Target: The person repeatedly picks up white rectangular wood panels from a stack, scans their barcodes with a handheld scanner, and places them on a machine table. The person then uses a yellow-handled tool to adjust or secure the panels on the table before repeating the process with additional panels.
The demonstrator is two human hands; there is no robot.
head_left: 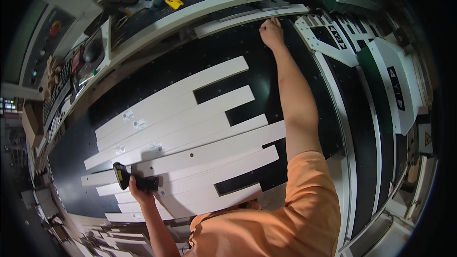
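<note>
My left hand (138, 191) is wrapped round the grip of a black handheld barcode scanner (124, 177) with a yellow label. The scanner hovers over several long white boards (190, 156), which lie side by side on a black table (143, 88). Small labels (139, 123) stick to some boards, and two of the boards show small round holes. My right arm stretches to the table's far side. There my right hand (272, 33) is closed, its fingertips at the near edge of a narrow white strip (238, 23); whether they pinch anything is hidden.
White machine housings with green skirts (376, 81) stand along the right. A bench with a yellow tool (172, 1) is beyond the far edge. At far left are a keyboard (58, 88) and a control panel with a red button (55, 29). More boards (126, 242) stand at lower left.
</note>
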